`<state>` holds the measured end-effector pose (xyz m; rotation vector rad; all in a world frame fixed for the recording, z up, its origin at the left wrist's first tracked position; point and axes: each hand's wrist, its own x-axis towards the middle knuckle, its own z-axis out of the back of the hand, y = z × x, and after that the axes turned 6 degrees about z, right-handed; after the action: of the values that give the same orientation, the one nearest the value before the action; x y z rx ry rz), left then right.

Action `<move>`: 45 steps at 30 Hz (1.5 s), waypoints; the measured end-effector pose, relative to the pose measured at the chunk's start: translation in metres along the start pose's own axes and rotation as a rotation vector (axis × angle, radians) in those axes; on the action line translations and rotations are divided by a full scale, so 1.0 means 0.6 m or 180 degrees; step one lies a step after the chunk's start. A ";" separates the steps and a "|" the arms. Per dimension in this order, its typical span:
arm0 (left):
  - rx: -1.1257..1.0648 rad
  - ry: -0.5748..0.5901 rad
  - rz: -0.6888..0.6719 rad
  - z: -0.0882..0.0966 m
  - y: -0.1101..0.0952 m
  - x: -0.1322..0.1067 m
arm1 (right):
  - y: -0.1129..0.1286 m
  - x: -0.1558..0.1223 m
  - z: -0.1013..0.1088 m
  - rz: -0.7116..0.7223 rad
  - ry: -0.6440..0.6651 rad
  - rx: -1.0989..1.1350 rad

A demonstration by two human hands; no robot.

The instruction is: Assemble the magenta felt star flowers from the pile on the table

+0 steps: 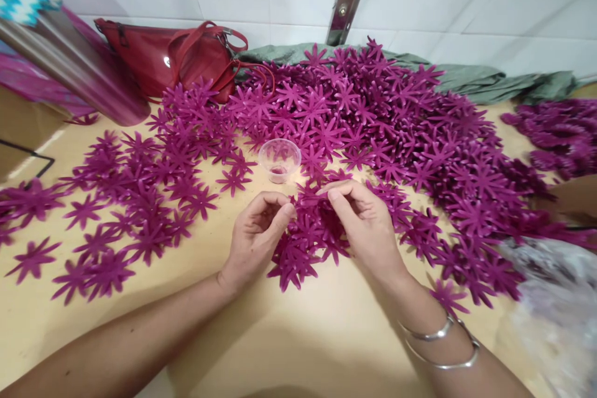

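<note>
My left hand (259,236) is closed in a pinch, thumb against forefinger, at a petal tip of a purple flower-shaped piece (308,200). Across from it, my right hand (366,224) pinches the same piece, or one overlapping it; the overlap hides which. Below and between the hands lies a small cluster of such flower pieces (296,261), each with several narrow petals. Just beyond my fingers stands a small clear plastic cup (280,161) with a little something dark at its bottom.
A large heap of purple flower pieces (420,137) covers the back and right; more lie scattered at left (140,199). A red handbag (144,56) and a metallic cylinder (93,68) stand back left. A clear plastic bag (555,311) lies at right, green cloth (504,84) along the wall.
</note>
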<state>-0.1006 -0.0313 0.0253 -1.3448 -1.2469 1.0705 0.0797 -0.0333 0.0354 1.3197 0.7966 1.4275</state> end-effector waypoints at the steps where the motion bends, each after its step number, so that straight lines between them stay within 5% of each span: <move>1: -0.0022 0.0015 0.0007 -0.001 0.000 -0.001 | -0.006 0.001 0.002 -0.0057 -0.0090 0.0023; 7: -0.0106 0.0018 0.0010 -0.001 -0.003 -0.003 | -0.034 0.018 0.027 0.0039 -0.0746 0.0259; 12: -0.0206 0.0370 0.0062 0.000 0.002 -0.009 | -0.027 0.028 0.023 -0.0271 -0.0628 0.1034; 18: 0.0786 0.0577 -0.0485 0.007 0.012 -0.012 | -0.009 0.024 0.014 -0.0814 -0.0393 0.1693; 25: 0.0274 0.0305 -0.0182 0.005 0.016 -0.003 | -0.010 0.006 0.001 -0.0719 0.0345 0.1514; 37: 0.0178 0.0420 0.0245 0.004 0.022 -0.004 | -0.004 0.005 -0.001 -0.0359 0.0208 0.0818; 45: 0.0865 0.0065 -0.0933 0.008 0.027 0.000 | 0.005 0.002 -0.007 -0.0504 0.0371 0.1014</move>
<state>-0.1034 -0.0311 0.0087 -0.9330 -1.1918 0.9744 0.0752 -0.0322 0.0380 1.3828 1.2185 1.2968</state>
